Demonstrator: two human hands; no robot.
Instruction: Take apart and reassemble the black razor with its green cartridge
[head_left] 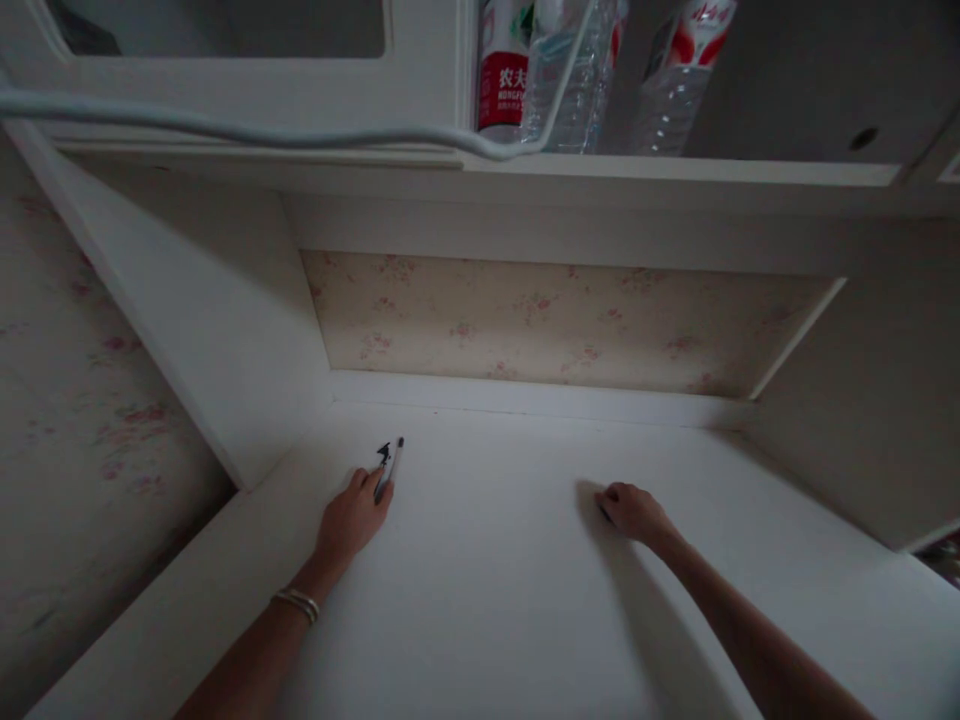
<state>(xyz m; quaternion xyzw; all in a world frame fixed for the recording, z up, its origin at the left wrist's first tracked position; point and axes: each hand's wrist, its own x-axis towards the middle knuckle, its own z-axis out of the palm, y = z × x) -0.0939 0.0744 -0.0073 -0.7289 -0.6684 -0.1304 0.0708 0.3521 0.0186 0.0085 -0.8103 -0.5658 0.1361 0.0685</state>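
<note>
— Where's the pen [391, 466]?
— On the white table [487, 610], far left, near the side panel [225, 330]. The left hand [351, 520] has its fingers closed on the pen's near end.
— And the right hand [634, 512]?
— Well apart, knuckles up, fingers curled shut on the table. There's something dark at the fingertips, too small to tell.
— Anything around?
— Bottles [577, 80] on the shelf [675, 170] above, with a cable [225, 130] trailing across it. Nothing lies between the hands.

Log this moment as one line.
left hand: closed on pen | right hand: curled, resting on desk | water bottles on shelf above
</note>
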